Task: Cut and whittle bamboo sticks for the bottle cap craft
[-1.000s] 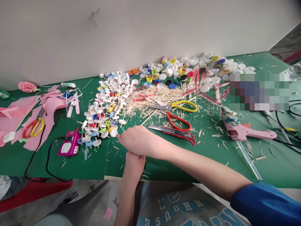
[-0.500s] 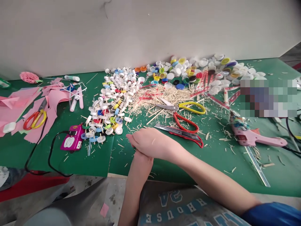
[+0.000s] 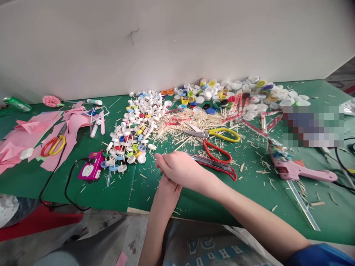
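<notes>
My right hand (image 3: 179, 168) lies over my left hand (image 3: 166, 186) at the table's front edge, its fingers curled round it. Most of my left hand is hidden beneath, so its fingers do not show clearly. Just behind them lie a red-handled cutter (image 3: 222, 165) and open scissors (image 3: 221, 135) with one yellow and one red handle. Thin wooden sticks (image 3: 191, 127) are heaped beyond the scissors. Left of my hands, many bottle caps on short sticks (image 3: 141, 125) form a long pile.
Loose caps (image 3: 205, 92) line the wall. A pink glue gun (image 3: 294, 170) lies right. Left are a magenta power box (image 3: 91, 168) with a black cable, pink paper (image 3: 36, 123), other scissors (image 3: 54, 145), a paper flower (image 3: 51, 101) and a green can (image 3: 18, 103).
The view has tilted up and shifted left, so more of the green can shows. My hands remain clasped, with the right hand's fingers slightly shifted.
</notes>
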Demonstrator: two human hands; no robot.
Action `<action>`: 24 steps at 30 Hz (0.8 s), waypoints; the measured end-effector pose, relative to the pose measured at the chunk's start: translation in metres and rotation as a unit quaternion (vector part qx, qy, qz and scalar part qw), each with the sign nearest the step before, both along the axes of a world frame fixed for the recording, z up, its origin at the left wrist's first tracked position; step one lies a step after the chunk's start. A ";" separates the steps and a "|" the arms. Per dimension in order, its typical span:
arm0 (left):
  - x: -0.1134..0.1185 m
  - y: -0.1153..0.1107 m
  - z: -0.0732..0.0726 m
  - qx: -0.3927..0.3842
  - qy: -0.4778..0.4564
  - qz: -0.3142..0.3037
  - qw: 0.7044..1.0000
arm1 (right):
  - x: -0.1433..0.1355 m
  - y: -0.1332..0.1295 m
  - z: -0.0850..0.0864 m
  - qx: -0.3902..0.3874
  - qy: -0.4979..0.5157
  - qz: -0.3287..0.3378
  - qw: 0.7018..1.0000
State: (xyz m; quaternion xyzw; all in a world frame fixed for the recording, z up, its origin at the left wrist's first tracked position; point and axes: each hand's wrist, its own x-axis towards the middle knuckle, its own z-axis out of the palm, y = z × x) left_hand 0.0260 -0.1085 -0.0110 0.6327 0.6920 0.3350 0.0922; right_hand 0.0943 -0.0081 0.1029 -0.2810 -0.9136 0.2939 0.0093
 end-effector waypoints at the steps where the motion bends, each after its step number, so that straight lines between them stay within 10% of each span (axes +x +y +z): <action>1: 0.000 0.002 0.005 0.014 -0.010 -0.013 1.000 | 0.008 0.002 0.000 -0.011 0.043 -0.036 0.998; 5: 0.001 0.007 0.020 0.031 -0.046 -0.068 0.996 | 0.045 0.001 -0.009 -0.039 0.163 -0.118 0.979; 9: 0.003 0.006 0.020 -0.004 -0.040 -0.073 0.997 | 0.068 -0.011 -0.032 -0.020 0.183 -0.062 0.981; 24: 0.025 -0.003 0.028 -0.075 0.009 0.001 0.997 | 0.063 -0.030 -0.089 0.094 0.355 -0.127 0.921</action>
